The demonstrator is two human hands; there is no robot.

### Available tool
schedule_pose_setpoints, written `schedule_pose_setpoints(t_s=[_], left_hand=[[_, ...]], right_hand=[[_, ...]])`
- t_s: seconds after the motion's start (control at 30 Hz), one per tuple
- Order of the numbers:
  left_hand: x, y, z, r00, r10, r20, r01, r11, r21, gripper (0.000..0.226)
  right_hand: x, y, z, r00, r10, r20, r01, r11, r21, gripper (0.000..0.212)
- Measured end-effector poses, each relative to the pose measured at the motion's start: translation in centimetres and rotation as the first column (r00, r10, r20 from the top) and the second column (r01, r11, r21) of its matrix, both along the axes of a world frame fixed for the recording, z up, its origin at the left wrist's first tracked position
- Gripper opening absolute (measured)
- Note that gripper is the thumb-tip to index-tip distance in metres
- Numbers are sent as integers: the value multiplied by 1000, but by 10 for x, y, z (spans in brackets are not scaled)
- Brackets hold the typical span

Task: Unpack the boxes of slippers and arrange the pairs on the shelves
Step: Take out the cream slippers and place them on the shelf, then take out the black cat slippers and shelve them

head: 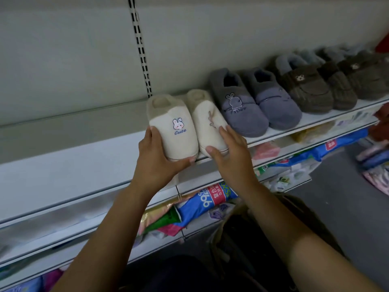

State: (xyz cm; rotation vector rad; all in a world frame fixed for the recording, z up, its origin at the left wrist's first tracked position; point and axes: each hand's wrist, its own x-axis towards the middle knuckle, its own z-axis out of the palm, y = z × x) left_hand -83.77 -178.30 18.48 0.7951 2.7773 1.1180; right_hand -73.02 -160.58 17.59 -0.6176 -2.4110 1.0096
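A cream pair of slippers sits at the front of the white shelf (69,165), toes toward me. My left hand (156,163) grips the toe of the left cream slipper (174,128), which bears a rabbit patch and the word "Cute". My right hand (230,153) cups the toe and outer side of the right cream slipper (207,125). To the right stands a grey-blue pair (252,104) with a rabbit outline, then several brown bear-patch slippers (311,87) in a row along the shelf.
The shelf to the left of the cream pair is bare, with a slotted upright (142,47) in the back panel. Lower shelves hold colourful packaged goods (208,199). An open cardboard box (242,234) sits below between my arms. Grey floor lies at right.
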Motion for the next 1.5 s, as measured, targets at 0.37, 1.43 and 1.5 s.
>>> schedule_pose_setpoints(t_s=[0.37, 1.43, 1.5], left_hand=[[-40, 13, -8, 999, -15, -36, 14, 999, -29, 124], [211, 57, -105, 889, -334, -314, 313, 943, -117, 51], [246, 65, -128, 905, -341, -255, 313, 938, -146, 52]], right_hand=[[-41, 25, -5, 999, 19, 49, -27, 984, 177, 59], [250, 94, -98, 969, -9, 246, -52, 970, 238, 64], [295, 113, -120, 964, -55, 260, -7, 972, 234, 62]])
